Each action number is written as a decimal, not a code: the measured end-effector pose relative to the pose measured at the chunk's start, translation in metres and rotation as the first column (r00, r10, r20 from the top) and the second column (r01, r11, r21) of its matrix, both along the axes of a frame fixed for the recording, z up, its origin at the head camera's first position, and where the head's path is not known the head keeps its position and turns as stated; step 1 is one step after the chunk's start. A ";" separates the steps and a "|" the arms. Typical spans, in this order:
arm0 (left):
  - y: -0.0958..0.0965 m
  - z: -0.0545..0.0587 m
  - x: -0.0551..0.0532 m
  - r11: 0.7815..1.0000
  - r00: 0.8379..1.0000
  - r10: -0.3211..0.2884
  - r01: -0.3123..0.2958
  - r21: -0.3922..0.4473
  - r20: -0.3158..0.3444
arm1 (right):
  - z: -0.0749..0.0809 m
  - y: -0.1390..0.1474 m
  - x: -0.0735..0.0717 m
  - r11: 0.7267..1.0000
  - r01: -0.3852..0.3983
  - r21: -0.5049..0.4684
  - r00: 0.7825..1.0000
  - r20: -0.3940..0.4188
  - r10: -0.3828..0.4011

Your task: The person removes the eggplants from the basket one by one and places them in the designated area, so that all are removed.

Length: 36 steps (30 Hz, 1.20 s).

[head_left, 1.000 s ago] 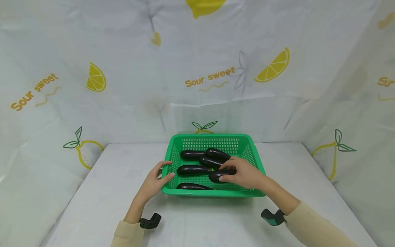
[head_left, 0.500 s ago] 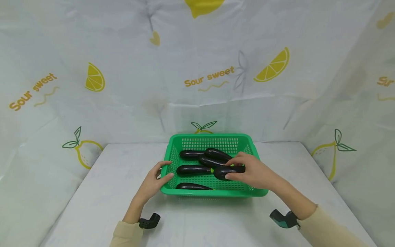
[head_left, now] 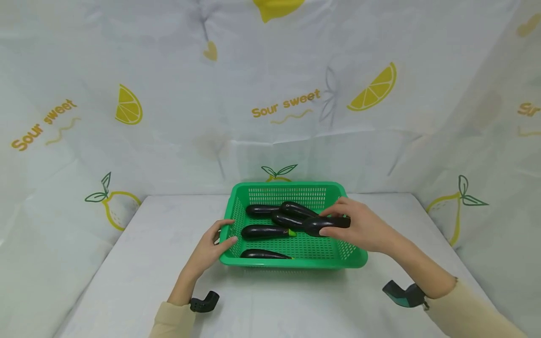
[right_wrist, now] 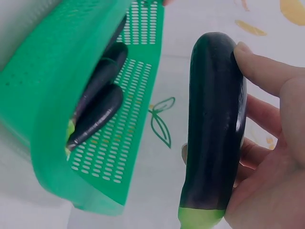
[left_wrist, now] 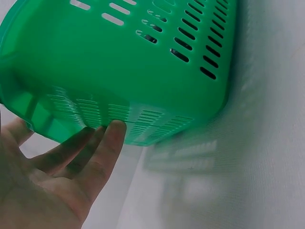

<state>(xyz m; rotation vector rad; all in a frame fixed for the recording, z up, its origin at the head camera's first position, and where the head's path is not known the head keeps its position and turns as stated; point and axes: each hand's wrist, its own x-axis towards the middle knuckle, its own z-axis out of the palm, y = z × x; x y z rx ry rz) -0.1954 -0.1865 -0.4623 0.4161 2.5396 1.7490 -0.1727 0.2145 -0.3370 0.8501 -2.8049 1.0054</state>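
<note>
A green plastic basket [head_left: 291, 264] stands on the table with several dark eggplants [head_left: 265, 232] lying inside. At its left end my left hand [head_left: 209, 249] holds the rim, thumb over the edge; in the left wrist view the fingers [left_wrist: 102, 155] touch the outer side wall. My right hand [head_left: 365, 225] grips one eggplant [head_left: 323, 226] between thumb and fingers, raised over the basket's right part. The right wrist view has this eggplant [right_wrist: 214, 124] upright in the frame, its green cap at the bottom and part of the fingers hidden behind it.
The white table [head_left: 287, 305] extends in front of the basket and to both sides. A white cloth [head_left: 177, 155] with lemon prints hangs close behind it. A black wrist mount [head_left: 204, 302] sits on the left wrist, another [head_left: 404, 294] on the right.
My right hand has moved right and upward with the eggplant, away from the others, baring the green cap of the middle-left eggplant. The left hand has stayed at the rim.
</note>
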 end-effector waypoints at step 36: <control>0.002 -0.001 -0.001 0.999 0.999 0.033 -0.033 -0.025 0.000 | -0.014 0.084 -0.042 0.967 0.241 0.086 0.970 -0.053 -0.237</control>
